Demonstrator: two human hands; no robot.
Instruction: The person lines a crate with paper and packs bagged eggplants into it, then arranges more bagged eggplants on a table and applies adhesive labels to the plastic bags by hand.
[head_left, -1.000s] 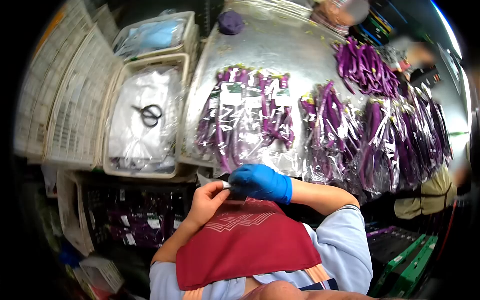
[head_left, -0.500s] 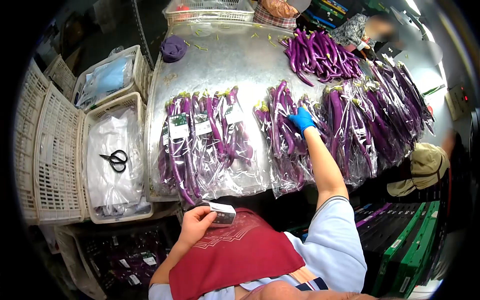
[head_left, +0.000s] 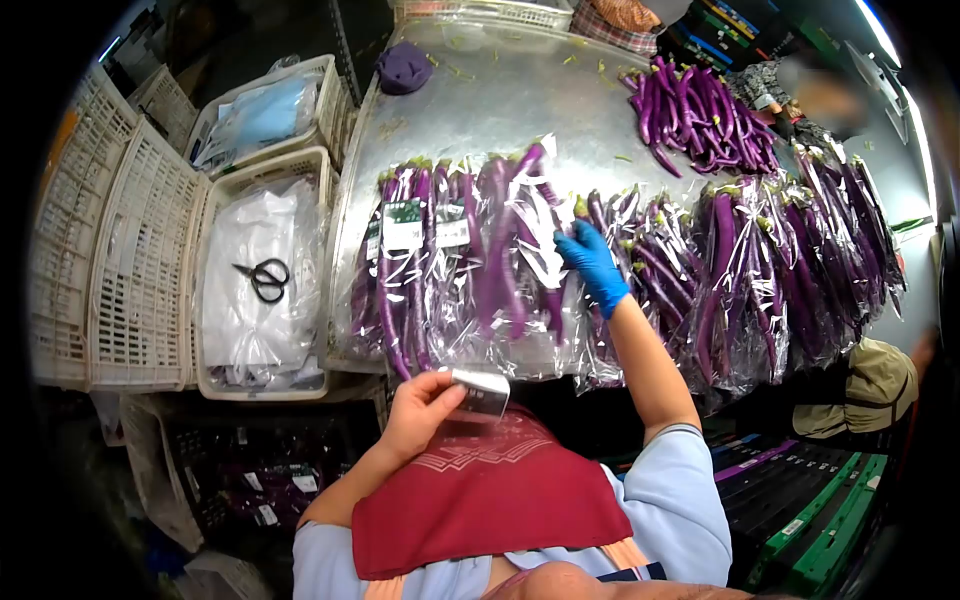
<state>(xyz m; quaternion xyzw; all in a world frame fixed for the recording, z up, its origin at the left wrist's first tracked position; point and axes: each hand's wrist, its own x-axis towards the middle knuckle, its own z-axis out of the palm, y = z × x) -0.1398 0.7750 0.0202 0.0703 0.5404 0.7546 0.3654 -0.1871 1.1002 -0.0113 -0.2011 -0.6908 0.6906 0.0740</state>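
My right hand (head_left: 595, 268), in a blue glove, has its fingers closed at the right side of a clear bag of long purple eggplants (head_left: 520, 245). That bag is blurred and tilted, beside several bagged eggplants bearing green and white labels (head_left: 404, 225). My left hand (head_left: 422, 410), bare, pinches what looks like a small stack of labels (head_left: 482, 393), dark and white, near the table's front edge. To the right of my gloved hand lie more bagged eggplants (head_left: 725, 280) in a row.
Loose eggplants (head_left: 700, 115) are piled at the back right of the metal table (head_left: 500, 95), near another person's arm. A purple cloth (head_left: 403, 68) lies at the back left. Black scissors (head_left: 266, 279) rest on plastic bags in a white basket (head_left: 208, 340). Green-edged crates (head_left: 830, 530) stand at lower right.
My right hand has moved left with a bag of eggplants, bringing it beside the labelled bags. The labels in my left hand have tilted slightly. The whole view has shifted.
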